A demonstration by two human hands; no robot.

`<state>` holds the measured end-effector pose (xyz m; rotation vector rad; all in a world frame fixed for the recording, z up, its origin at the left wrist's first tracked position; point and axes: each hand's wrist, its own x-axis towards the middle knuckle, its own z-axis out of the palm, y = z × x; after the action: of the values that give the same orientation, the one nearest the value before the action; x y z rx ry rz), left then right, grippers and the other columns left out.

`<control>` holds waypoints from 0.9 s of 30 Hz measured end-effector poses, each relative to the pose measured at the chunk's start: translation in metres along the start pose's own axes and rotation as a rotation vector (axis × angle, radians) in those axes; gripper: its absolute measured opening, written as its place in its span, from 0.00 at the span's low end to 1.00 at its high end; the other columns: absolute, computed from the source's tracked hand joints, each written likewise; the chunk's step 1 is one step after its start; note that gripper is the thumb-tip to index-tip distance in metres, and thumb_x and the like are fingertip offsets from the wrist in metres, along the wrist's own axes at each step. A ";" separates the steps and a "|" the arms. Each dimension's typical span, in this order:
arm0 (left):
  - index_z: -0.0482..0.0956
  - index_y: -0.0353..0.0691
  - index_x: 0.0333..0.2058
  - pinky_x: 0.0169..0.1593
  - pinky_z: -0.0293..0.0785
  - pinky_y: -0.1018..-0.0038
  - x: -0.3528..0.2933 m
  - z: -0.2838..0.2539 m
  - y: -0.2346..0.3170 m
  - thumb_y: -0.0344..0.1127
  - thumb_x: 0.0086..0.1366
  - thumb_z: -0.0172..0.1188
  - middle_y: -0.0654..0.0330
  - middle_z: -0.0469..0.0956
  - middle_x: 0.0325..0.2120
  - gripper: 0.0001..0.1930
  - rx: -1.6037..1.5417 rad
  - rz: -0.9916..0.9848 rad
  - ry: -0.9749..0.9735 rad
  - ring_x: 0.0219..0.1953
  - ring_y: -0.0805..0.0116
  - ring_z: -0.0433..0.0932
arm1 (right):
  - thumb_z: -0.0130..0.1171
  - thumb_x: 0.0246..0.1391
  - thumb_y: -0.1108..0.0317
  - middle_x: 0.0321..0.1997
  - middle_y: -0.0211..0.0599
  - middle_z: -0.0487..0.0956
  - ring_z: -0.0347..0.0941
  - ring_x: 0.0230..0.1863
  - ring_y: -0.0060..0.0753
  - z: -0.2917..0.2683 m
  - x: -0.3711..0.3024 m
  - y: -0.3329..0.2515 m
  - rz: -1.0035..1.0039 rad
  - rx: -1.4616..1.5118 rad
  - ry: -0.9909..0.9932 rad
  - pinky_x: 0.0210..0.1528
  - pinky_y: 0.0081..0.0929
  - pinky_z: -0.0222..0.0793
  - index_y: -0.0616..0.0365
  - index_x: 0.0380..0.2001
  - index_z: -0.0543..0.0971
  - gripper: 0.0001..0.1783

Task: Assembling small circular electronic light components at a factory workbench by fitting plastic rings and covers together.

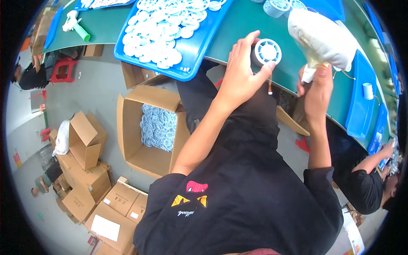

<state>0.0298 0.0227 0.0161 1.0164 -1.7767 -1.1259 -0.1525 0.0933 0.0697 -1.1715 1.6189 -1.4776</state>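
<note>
My left hand [241, 70] grips a round white housing [268, 52] by its sides, fingers behind and thumb at its lower rim. The housing's spoked face points up toward me, and a short cable with a small connector [270, 88] hangs below it. In my right hand [318, 91] is a bulging white plastic bag [321, 39], held closed round its narrow neck, with the full part leaning up and away. A short white tip [307, 74] pokes out by my right fingers, a little to the right of the housing. The two hands are apart, above the near edge of the green table [238, 21].
A blue tray [193, 68] piled with white discs overhangs the table edge on the left. Below stands an open carton [123, 127] of pale blue rings. More housings [276, 7] lie at the back. Blue trays [361, 110] line the right side, where a co-worker [365, 187] sits.
</note>
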 end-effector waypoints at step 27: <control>0.70 0.31 0.65 0.61 0.74 0.67 -0.027 0.006 0.020 0.33 0.72 0.66 0.48 0.76 0.59 0.28 -0.370 -0.284 -0.019 0.59 0.62 0.77 | 0.63 0.71 0.61 0.37 0.37 0.84 0.76 0.32 0.21 0.003 0.002 -0.031 0.156 -0.300 -0.105 0.35 0.25 0.72 0.65 0.58 0.76 0.21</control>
<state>0.0298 0.0549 0.0281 1.0495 -1.3926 -1.5752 -0.1449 0.0918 0.0994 -1.2286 1.8565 -1.0839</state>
